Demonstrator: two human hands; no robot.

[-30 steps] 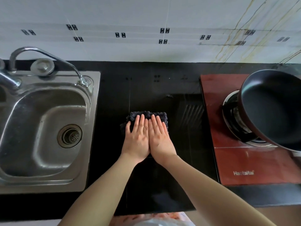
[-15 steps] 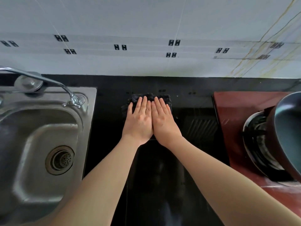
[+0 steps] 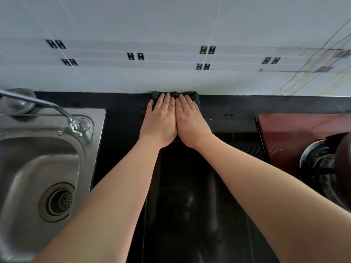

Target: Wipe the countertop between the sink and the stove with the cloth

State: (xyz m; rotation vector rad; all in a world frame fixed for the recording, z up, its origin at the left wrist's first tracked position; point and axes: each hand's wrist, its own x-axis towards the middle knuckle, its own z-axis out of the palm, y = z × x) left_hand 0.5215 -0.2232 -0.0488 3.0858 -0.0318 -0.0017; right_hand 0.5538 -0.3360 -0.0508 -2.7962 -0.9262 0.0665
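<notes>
A dark, nubbly cloth (image 3: 194, 97) lies on the black countertop (image 3: 237, 106), its far edge against the white tiled wall. My left hand (image 3: 161, 121) and my right hand (image 3: 190, 121) press flat on it side by side, fingers straight and together, thumbs touching. The hands cover most of the cloth; only its far edge and right corner show. Behind the hands a glossy, wet-looking strip runs back towards me.
A steel sink (image 3: 34, 164) with a drain (image 3: 58, 201) and a long faucet (image 3: 57, 109) fills the left. A red glass stove (image 3: 296, 130) with a burner (image 3: 319, 168) stands at the right, with a dark pan (image 3: 344, 160) at the frame edge.
Both hands have slid the cloth away from me, from mid-counter to the wall. The view has followed forward, so the sink and stove sit lower and nearer.
</notes>
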